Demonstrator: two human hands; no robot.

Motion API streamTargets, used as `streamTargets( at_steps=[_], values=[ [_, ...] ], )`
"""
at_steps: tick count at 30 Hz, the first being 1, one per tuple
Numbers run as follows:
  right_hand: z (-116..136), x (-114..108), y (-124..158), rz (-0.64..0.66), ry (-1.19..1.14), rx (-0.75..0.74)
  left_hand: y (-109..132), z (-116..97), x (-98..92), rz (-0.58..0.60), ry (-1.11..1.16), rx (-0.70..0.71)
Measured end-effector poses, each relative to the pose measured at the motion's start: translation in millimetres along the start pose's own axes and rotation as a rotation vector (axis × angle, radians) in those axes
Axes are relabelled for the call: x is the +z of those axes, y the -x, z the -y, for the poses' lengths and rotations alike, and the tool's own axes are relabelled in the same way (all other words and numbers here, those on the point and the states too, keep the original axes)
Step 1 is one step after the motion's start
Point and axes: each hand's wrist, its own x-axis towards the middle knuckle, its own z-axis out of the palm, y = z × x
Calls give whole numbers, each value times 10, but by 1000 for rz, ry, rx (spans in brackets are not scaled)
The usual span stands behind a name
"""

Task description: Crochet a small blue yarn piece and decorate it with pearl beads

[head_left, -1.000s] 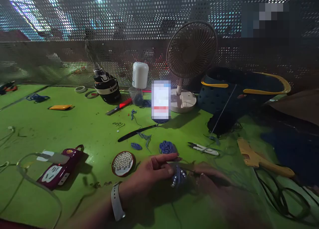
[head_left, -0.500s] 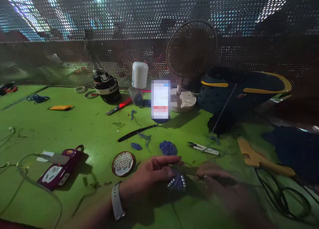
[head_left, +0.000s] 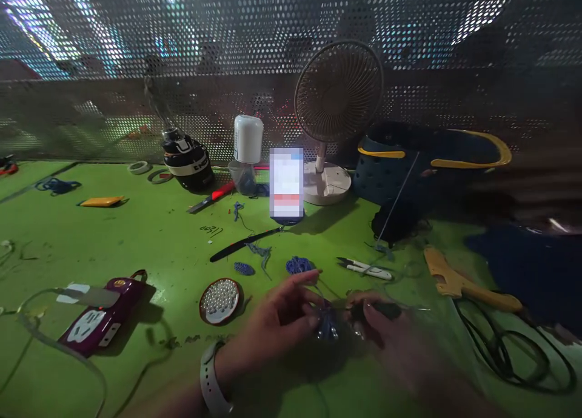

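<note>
Green table (head_left: pixel 136 236): left hand (head_left: pixel 282 321) and right hand (head_left: pixel 386 330) pinch beaded blue crochet piece (head_left: pixel 328 324).

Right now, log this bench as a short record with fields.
Surface: green table
Left hand: pinches blue beaded piece
Right hand: blurred, at the same piece; grip unclear
Near left: dish of pearl beads
Behind hands: thread snips, blue crochet motif
Right: glue gun
Back: desk fan, phone
</note>
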Motion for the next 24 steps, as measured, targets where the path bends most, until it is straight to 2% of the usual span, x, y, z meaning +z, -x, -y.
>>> streamTargets(
  at_steps=[1, 4, 6, 10, 13, 15, 17, 19, 21, 22, 24],
  values=[
    [6, -11, -5, 25, 53, -68, -2, -5, -3, -18, -11, -1],
    [54, -62, -25, 209, 234, -254, -10, -12, -6, -65, -56, 13],
    [107, -93, -35, 250, 340, -323, -12, -9, -3, -100, -112, 50],
    [206, -130, -26, 202, 478, -433, 0, -27, 31, -153, -280, 147],
    [252, -147, 16, 186, 551, -573, 20, -58, 76, -189, -391, 203],
    [273, -154, 59, 210, 693, -667, 32, -68, 101, -228, -442, 219],
    [282, -159, 103, 249, 877, -810, 39, -67, 113, -270, -474, 221],
    [267, -166, 136, 275, 1029, -1020, 41, -60, 116, -302, -501, 222],
    [227, -173, 152, 237, 1150, -1168, 40, -52, 115, -316, -525, 234],
    [199, -171, 153, 200, 1201, -1185, 40, -47, 116, -322, -532, 246],
    [141, -148, 150, 110, 1267, -1103, 43, -35, 122, -336, -541, 275]
  ],
)
